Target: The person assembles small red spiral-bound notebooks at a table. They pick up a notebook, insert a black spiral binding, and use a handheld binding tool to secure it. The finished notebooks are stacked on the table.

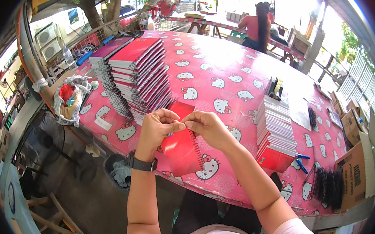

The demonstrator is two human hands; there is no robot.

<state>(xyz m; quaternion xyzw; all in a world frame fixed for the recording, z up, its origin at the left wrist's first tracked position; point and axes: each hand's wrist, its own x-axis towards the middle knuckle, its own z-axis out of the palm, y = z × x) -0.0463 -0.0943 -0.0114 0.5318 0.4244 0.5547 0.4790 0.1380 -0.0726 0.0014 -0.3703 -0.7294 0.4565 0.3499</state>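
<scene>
A red spiral notebook [179, 154] lies at the near edge of the table, its dark coil [196, 149] along the right side. Over its upper part, my left hand [161, 129] is closed, thumb and forefinger pressed together; whatever sits between them is too small to make out. Opposite it, my right hand [210, 129] pinches at the upper end of the coil, its fingertips almost meeting those of the left. The fingers hide the exact spot where the wire is gripped. A dark watch is on my left wrist.
Tall stacks of spiral notebooks [139, 77] stand beyond my left hand. Unbound booklets [275, 130] lie in a row at right, near blue-handled pliers [302, 163], black coils [327, 185] and a cardboard box [357, 174]. A person [259, 27] sits at a far table.
</scene>
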